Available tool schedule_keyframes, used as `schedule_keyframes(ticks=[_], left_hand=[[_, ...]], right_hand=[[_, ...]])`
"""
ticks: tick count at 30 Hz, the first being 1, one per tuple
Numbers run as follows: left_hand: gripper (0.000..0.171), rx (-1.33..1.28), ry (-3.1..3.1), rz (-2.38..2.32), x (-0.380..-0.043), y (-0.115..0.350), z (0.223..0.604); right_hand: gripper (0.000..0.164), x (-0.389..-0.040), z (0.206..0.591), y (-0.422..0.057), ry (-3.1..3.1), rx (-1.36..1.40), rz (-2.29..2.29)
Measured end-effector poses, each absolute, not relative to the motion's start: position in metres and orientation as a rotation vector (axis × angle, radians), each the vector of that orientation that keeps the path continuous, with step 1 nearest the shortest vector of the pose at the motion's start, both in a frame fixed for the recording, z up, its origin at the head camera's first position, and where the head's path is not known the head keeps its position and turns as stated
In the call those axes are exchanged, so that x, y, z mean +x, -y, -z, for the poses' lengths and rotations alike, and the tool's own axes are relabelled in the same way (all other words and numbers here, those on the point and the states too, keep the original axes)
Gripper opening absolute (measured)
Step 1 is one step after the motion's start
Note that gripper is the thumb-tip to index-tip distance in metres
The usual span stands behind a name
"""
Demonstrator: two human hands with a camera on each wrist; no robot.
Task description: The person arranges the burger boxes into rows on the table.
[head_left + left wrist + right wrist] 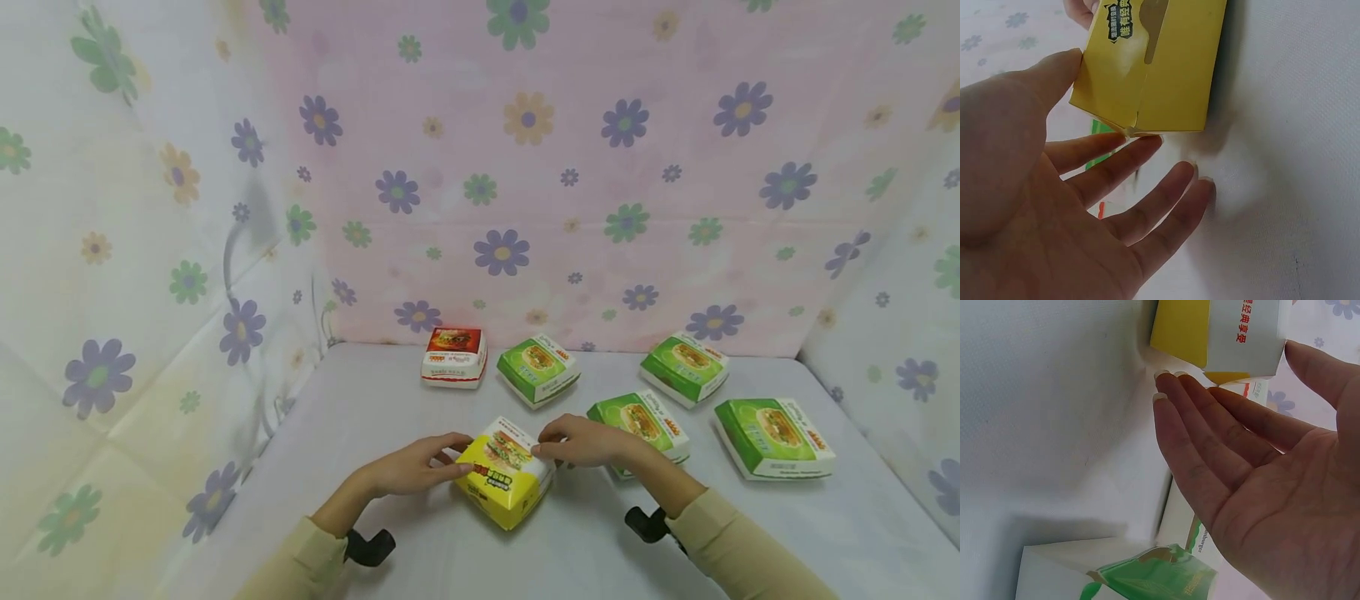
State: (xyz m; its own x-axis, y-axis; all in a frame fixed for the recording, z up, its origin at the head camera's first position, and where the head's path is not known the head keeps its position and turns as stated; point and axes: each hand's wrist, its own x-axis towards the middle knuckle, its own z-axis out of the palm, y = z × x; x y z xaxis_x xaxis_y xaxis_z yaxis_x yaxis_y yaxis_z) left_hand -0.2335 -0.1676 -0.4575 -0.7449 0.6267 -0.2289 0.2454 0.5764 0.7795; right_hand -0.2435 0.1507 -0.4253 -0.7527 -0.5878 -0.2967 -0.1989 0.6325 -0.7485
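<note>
The yellow box (501, 477) sits between the fingers of the left hand (405, 469) and those of the right hand (585, 442). The left fingers are spread apart, thumb and 2 fingertips touching its corner; the right fingers lie slightly apart, thumb touching an edge. Beyond the left fingers is 1 red-and-white box (453, 358); 4 green boxes (776, 437) rest on the surface (570, 550) beyond and rightward of the right fingers.

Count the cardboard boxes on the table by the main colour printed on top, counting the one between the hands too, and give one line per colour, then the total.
Green boxes: 4
Red box: 1
Yellow box: 1
Total: 6
</note>
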Motion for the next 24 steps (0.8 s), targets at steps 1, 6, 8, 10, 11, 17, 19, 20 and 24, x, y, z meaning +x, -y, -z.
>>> schedule_keyframes(ticks=[1,6,8,10,11,17,19,20,24], left_hand=[[0.053,0.692,-2.319,-1.038,-0.234,0.168,0.457],[0.049,0.65,-2.305,-1.054,-0.24,0.169,0.459],[0.047,0.643,-2.304,-1.073,-0.244,0.169,0.461],[0.046,0.637,-2.305,-1.093,-0.248,0.169,0.462],[0.045,0.634,-2.303,-1.104,-0.25,0.169,0.463],[0.045,0.618,-2.277,-1.161,-0.254,0.168,0.463],[0.05,0.604,-2.278,-1.173,-0.252,0.169,0.462],[0.053,0.588,-2.281,-1.175,-0.25,0.169,0.461],[0.068,0.491,-2.304,-1.186,-0.241,0.172,0.458]], right_hand=[[0.03,-0.243,0.425,-0.151,-2.329,-0.619,0.977],[0.028,-0.242,0.426,-0.15,-2.326,-0.643,0.97],[0.031,-0.24,0.426,-0.15,-2.318,-0.655,0.968],[0.035,-0.237,0.425,-0.149,-2.312,-0.659,0.959],[0.036,-0.236,0.425,-0.148,-2.312,-0.661,0.953],[0.037,-0.231,0.417,-0.146,-2.323,-0.632,0.918],[0.035,-0.232,0.414,-0.147,-2.339,-0.628,0.912],[0.034,-0.233,0.412,-0.148,-2.349,-0.623,0.909],[0.032,-0.24,0.406,-0.148,-2.409,-0.607,0.901]])
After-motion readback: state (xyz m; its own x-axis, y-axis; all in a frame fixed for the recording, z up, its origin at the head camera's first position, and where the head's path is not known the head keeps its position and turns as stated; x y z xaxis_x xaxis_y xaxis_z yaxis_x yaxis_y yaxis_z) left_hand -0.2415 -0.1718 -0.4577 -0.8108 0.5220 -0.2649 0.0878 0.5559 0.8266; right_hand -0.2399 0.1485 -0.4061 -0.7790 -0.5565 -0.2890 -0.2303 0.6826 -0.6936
